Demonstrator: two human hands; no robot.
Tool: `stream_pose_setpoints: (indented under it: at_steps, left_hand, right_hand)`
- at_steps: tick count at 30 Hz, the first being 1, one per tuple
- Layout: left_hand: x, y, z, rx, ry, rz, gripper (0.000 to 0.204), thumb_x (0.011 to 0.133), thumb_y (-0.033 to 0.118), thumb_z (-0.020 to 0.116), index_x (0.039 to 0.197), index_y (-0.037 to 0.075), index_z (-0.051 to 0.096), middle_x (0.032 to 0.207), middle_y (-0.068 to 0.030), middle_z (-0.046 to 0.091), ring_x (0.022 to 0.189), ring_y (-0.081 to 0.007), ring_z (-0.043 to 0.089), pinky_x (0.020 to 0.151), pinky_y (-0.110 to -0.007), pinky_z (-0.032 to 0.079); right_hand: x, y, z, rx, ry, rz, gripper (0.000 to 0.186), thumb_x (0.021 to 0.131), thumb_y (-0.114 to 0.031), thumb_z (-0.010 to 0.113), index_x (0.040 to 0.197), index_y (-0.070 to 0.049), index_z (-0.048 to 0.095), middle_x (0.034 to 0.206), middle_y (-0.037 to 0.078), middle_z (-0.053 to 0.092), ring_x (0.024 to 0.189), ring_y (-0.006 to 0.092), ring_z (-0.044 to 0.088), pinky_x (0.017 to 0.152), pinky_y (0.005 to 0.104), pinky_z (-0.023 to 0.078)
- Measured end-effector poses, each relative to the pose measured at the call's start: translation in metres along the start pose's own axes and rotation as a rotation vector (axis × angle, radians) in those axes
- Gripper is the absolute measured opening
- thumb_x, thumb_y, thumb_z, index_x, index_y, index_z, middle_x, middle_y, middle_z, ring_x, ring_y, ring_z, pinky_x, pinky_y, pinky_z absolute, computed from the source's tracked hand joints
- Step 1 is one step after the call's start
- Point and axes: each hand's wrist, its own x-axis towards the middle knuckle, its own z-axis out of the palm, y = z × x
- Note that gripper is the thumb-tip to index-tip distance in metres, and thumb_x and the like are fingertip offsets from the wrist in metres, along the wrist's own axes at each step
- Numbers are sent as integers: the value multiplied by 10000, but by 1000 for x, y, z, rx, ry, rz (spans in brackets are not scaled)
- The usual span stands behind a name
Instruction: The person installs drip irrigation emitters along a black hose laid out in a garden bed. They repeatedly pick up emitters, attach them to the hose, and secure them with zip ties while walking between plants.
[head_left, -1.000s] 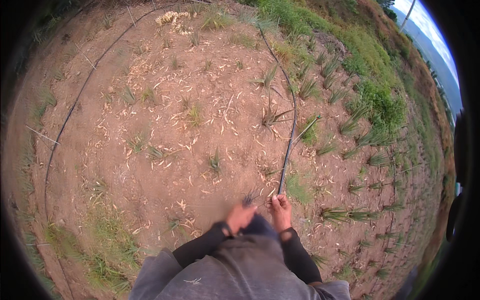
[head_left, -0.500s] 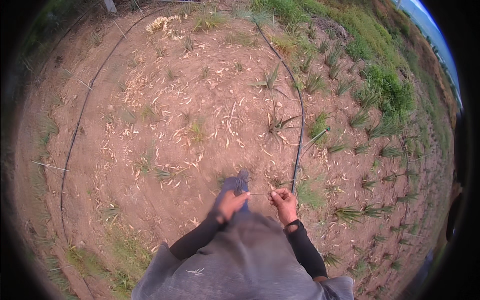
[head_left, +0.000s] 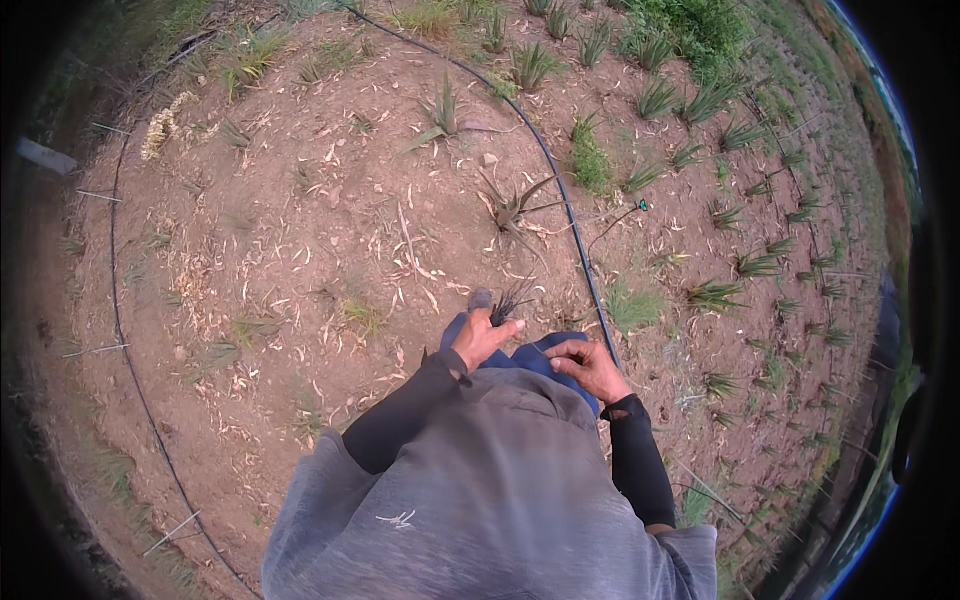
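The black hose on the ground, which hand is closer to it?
Right. The right hand is just beside the black hose, where it runs past the person's knee. The left hand, holding a spiky little plant, is farther to the left.

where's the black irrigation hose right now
In the head view the black irrigation hose curves from the top centre down across the bare soil, passing right of a spiky plant and ending beside the right hand.

Bare soil left; hose, plants block fwd/right.
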Motion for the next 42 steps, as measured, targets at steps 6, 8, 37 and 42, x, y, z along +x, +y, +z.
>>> stream_pose_setpoints:
  at_steps: [6, 8, 37, 42]
  left_hand:
    - [93, 40, -56, -227, -12, -292, 271, 879, 287, 658, 788, 32, 647, 501, 86, 361, 388, -26, 287, 368, -227, 181]
    - [127, 45, -60, -211, -70, -304, 273, 880, 297, 658, 827, 30, 651, 503, 86, 350, 395, -30, 287, 375, -225, 191]
    - [639, -26, 285, 1290, -986, 828, 279, 804, 180, 622, 1077, 154, 675, 888, -132, 642, 851, -342, 616, 740, -428, 485]
    - [677, -58, 291, 1352, -1204, 1032, 150, 758, 133, 574, 877, 125, 666, 827, -129, 650, 836, -322, 639, 693, -451, 507]
  right_hand:
    - [43, -4, -21, 283, 445, 84, 174, 892, -103, 601, 1035, -8, 621, 849, -9, 614, 717, 59, 536, 649, 211, 446]
    - [59, 23, -38, 444, 669, 52, 177, 900, -106, 596, 1051, -15, 606, 828, -17, 595, 678, 55, 512, 615, 200, 427]
    - [371, 286, -308, 553, 1428, 13, 311, 838, -12, 588, 1135, -73, 655, 749, 7, 613, 656, 82, 510, 624, 248, 441]
    - [393, 287, -294, 606, 1468, 132, 296, 848, -48, 604, 1140, -66, 648, 765, 17, 633, 659, 65, 508, 610, 227, 423]
